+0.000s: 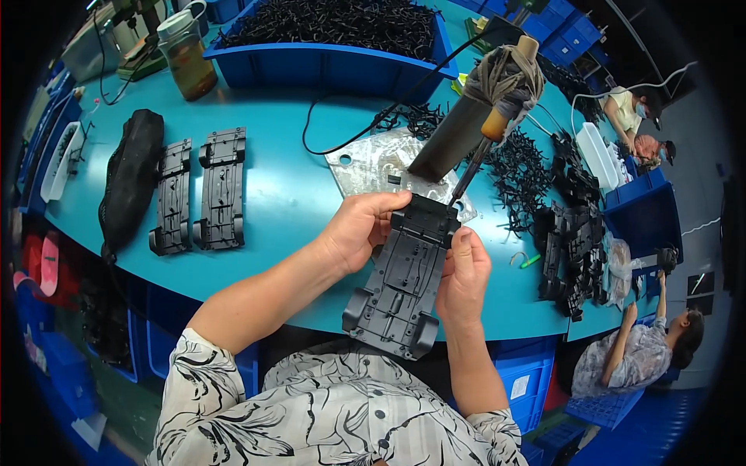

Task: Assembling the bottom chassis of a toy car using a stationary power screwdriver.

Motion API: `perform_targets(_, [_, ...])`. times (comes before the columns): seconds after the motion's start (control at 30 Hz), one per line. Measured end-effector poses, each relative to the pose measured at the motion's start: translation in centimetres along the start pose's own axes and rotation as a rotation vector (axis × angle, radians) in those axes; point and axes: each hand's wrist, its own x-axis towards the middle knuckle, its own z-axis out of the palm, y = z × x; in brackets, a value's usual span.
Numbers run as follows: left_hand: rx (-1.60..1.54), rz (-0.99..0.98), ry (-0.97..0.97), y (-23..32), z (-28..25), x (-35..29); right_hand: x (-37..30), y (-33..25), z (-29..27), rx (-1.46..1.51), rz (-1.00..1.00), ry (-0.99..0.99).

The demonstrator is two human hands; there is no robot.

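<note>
Between my two hands is a black plastic toy car chassis, its far end beneath the tip of a soldering iron. My left hand grips the chassis by its upper left edge, thumb on top. On the opposite edge my right hand is closed, thumb up and fingers partly hidden under the part. Cloth strips tie the iron to a slanted dark metal post, which rises from a silvery metal plate. Whether the iron's tip touches the chassis I cannot tell.
Two more chassis lie on the teal table at left, beside a long black wrapped bundle. A blue bin full of small black parts stands behind. Stacked chassis and loose black parts lie at right. Other people work farther right.
</note>
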Motion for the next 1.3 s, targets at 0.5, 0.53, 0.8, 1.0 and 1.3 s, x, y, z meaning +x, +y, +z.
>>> perform_targets(0.5, [-0.019, 0.023, -0.022, 0.5, 0.2, -0.3, -0.1, -0.6, 0.7, -0.055, -0.025, 0.013])
perform_targets(0.53, [0.006, 0.028, -0.026, 0.5, 0.0, -0.2, -0.1, -0.6, 0.6, -0.067, -0.023, 0.015])
perform_targets(0.8, [0.057, 0.032, -0.035, 0.2, 0.0, 0.0, -0.2, 0.0, 0.4, -0.051, 0.002, 0.061])
perform_targets(1.0, [0.039, 0.016, -0.041, 0.7, 0.3, -0.6, -0.5, -0.3, 0.2, -0.045, -0.038, 0.037])
perform_targets(1.3, [-0.033, 0.039, -0.04, 0.1, 1.0, -0.8, -1.0, 0.1, 0.5, 0.08, 0.095, 0.032])
